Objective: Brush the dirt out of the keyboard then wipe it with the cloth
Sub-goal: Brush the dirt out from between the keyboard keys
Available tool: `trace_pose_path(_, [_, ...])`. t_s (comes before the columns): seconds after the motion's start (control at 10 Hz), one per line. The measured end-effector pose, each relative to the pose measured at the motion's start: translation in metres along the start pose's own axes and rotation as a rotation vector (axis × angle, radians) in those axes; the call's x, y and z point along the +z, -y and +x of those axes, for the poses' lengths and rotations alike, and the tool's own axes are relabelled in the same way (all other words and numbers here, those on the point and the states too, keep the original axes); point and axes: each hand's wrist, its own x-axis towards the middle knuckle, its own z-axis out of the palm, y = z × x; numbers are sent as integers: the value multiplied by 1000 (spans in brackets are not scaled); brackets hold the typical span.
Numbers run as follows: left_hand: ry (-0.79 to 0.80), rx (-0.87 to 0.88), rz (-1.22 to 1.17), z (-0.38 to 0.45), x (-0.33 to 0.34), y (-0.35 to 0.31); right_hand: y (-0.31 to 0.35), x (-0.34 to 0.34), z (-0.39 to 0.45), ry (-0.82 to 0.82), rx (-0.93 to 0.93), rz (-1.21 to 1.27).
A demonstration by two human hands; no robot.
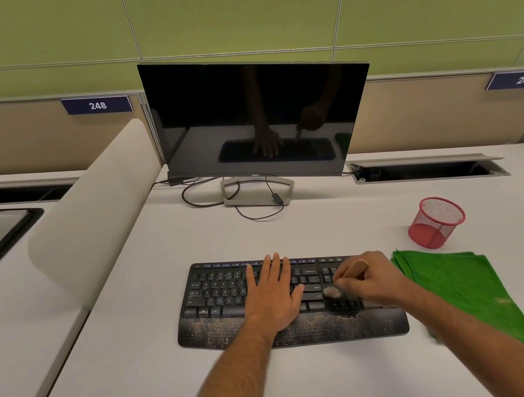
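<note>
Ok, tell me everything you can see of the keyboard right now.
The keyboard is black, full-size, with a built-in palm rest along its near edge. It lies flat on the desk before the monitor. Tan grit speckles the palm rest. The left hand rests flat on its middle; the right hand holds a brush, bristles on the right-side keys.

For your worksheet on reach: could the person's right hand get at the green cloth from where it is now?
Probably yes. The right hand grips the brush over the keyboard; the green cloth lies beside it, nothing between, though the brush occupies that hand.
</note>
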Motion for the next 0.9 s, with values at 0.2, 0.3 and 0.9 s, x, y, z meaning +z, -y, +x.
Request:
trace_pose_path(0.2, [-6,2,-2,-1,1,1,-4,-5,0,179,-49,-13])
trace_pose_path(0.3, [-6,2,-2,0,1,1,-10,-11,5,210,-40,-100])
trace_pose_path(0.9, [1,1,2,-1,1,1,-19,-21,1,110,-83,-35])
